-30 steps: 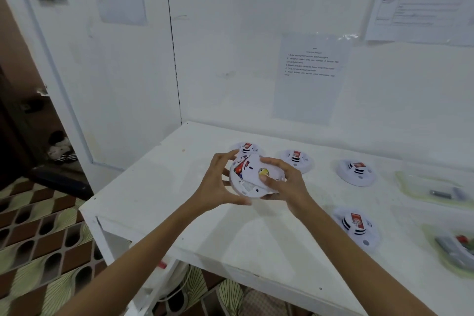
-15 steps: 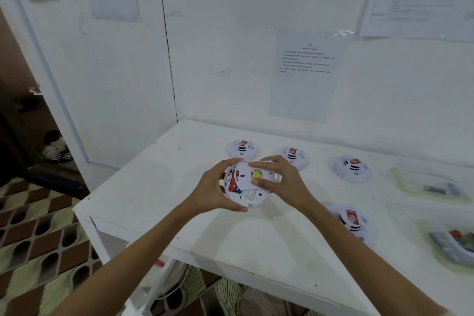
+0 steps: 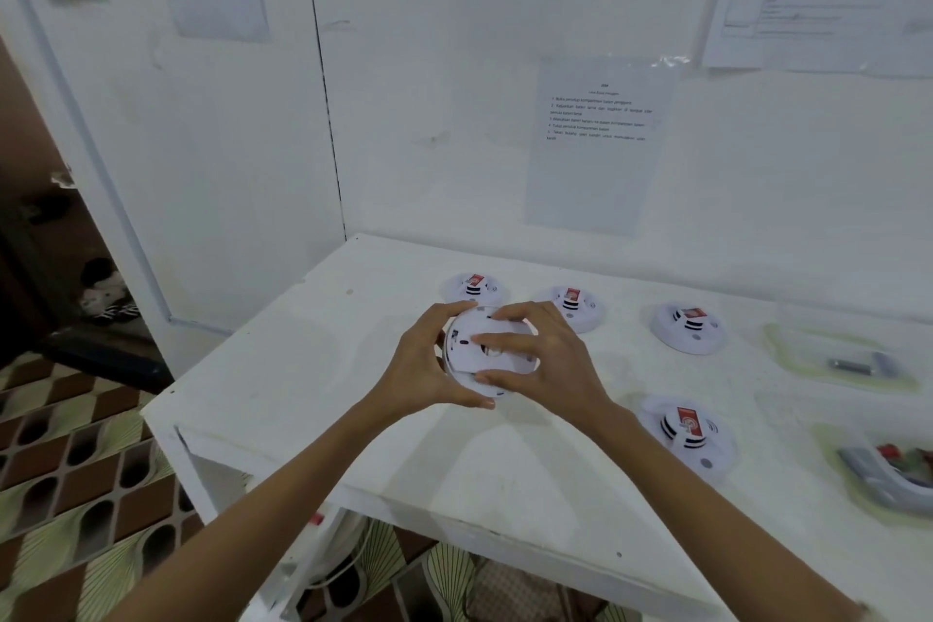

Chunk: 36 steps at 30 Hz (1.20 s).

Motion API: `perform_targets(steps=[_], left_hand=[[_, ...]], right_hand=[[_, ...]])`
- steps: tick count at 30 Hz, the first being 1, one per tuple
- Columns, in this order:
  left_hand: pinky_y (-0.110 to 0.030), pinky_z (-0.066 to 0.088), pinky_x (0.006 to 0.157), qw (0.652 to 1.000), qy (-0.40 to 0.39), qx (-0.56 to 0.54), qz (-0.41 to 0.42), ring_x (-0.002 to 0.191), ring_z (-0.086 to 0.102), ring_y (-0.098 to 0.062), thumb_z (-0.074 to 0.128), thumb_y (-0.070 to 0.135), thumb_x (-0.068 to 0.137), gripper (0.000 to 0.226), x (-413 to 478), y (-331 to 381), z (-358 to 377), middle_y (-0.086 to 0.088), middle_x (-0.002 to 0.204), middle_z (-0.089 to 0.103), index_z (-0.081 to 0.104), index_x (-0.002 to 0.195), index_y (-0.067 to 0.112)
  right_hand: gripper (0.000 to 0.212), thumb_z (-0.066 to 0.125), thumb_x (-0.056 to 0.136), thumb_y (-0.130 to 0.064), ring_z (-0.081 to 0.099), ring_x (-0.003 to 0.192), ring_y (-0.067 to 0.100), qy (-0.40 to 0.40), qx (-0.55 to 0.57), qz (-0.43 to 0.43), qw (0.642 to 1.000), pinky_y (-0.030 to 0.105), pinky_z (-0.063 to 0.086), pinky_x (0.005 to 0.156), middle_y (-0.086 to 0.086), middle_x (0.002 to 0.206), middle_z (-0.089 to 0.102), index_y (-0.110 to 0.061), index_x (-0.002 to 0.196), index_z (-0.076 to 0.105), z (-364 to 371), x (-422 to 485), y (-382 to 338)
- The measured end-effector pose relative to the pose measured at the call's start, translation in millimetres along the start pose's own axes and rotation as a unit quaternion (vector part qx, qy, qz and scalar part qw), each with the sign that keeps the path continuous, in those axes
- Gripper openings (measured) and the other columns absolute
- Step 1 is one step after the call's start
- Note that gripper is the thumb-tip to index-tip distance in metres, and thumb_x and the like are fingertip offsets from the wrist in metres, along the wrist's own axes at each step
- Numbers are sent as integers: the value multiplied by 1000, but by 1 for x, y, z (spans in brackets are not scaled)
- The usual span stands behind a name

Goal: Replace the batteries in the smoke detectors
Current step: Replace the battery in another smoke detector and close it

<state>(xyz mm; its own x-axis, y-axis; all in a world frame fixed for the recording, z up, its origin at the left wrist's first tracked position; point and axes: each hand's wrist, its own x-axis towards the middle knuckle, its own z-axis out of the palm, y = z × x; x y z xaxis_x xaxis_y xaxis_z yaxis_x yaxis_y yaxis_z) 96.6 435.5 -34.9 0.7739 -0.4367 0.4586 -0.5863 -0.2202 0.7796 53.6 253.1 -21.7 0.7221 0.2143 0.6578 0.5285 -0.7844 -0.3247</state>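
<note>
I hold a round white smoke detector (image 3: 472, 359) above the white table (image 3: 313, 384), its flat back turned toward me. My left hand (image 3: 424, 364) grips its left rim, thumb underneath. My right hand (image 3: 545, 364) curls over its right side, fingers spread across the back plate. Several other detectors lie face up on the table, each with a red label: one at the back left (image 3: 474, 288), one behind my right hand (image 3: 575, 306), one farther right (image 3: 689, 326) and one near the front right (image 3: 689, 432).
A shallow clear tray (image 3: 787, 343) at the right holds cylindrical batteries (image 3: 858, 364). A second tray (image 3: 833, 439) at the right edge holds a grey item and red pieces. Instruction sheets hang on the wall. The patterned floor lies left of the table's edge.
The held detector has been turned between my hands: its red label and yellow spot rotated out of sight, and the plain back plate now faces me. My right fingers spread wider over it.
</note>
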Motion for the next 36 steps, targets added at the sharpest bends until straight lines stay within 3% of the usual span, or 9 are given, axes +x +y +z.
perform_targets(steps=[9, 15, 20, 22, 25, 27, 30, 33, 36], left_hand=[[-22, 53, 76, 1000, -4, 9, 6, 104, 55, -5, 89, 38, 37, 99, -1, 2, 0, 11, 119, 57, 48, 125, 23], [-26, 54, 73, 1000, -5, 9, 0, 98, 55, -2, 89, 40, 36, 94, -4, 1, -2, 14, 115, 57, 47, 121, 32], [-13, 48, 74, 1000, -1, 20, 9, 100, 54, 2, 88, 39, 37, 92, -4, 3, -3, 17, 115, 56, 46, 119, 35], [-14, 49, 74, 1000, -1, 24, 8, 99, 54, 1, 87, 40, 37, 92, -5, 3, -4, 16, 115, 56, 47, 119, 34], [-24, 55, 71, 1000, 2, 11, 0, 99, 55, -2, 90, 36, 37, 94, -8, 2, -6, 16, 114, 57, 49, 121, 31], [-30, 57, 67, 1000, 4, 0, -6, 99, 56, -6, 93, 27, 37, 95, -9, 3, -8, 17, 115, 57, 50, 122, 29], [-27, 57, 66, 1000, 10, -3, -3, 102, 55, -5, 94, 21, 39, 96, -6, 7, -10, 17, 118, 56, 49, 123, 29], [-21, 55, 67, 1000, 3, 5, 2, 102, 54, -1, 95, 18, 40, 97, -4, 10, -12, 16, 121, 54, 48, 124, 27], [-19, 54, 66, 1000, -3, 7, 7, 101, 53, 0, 94, 16, 40, 97, -4, 12, -11, 17, 121, 54, 48, 124, 26]], right_hand=[[33, 62, 72, -50, 46, 103, 10, 4, -18, -48, 999, 27, 46, 80, -3, 111, 63, -31, 97, 72, 3, 0, 2], [35, 57, 76, -45, 45, 109, 10, -61, -35, -76, 995, 22, 41, 82, 2, 119, 61, -29, 104, 71, -5, 3, 4], [32, 69, 74, -38, 41, 110, 10, -72, -17, -10, 997, 21, 38, 75, -2, 120, 55, -33, 105, 70, -3, 0, 0], [34, 69, 73, -41, 40, 110, 10, -73, -13, -9, 997, 22, 39, 73, -3, 120, 54, -35, 106, 69, -1, -1, 0], [42, 61, 76, -51, 39, 116, 10, -117, -4, -47, 992, 23, 41, 85, -7, 127, 52, -38, 116, 63, -4, 2, 7], [53, 61, 77, -55, 37, 121, 13, -115, 3, -50, 992, 21, 31, 98, -10, 134, 45, -38, 126, 54, -6, 3, 12], [65, 70, 69, -54, 27, 129, 10, -78, 73, 0, 994, 9, 17, 104, -13, 140, 31, -39, 129, 48, -8, 2, 14], [64, 77, 65, -44, 32, 127, 8, -93, 152, 56, 982, 19, 35, 102, -13, 135, 31, -42, 124, 51, -11, 2, 16], [62, 80, 67, -36, 42, 116, 2, -102, 176, 73, 976, 24, 54, 80, -11, 122, 41, -43, 122, 52, -14, 3, 17]])
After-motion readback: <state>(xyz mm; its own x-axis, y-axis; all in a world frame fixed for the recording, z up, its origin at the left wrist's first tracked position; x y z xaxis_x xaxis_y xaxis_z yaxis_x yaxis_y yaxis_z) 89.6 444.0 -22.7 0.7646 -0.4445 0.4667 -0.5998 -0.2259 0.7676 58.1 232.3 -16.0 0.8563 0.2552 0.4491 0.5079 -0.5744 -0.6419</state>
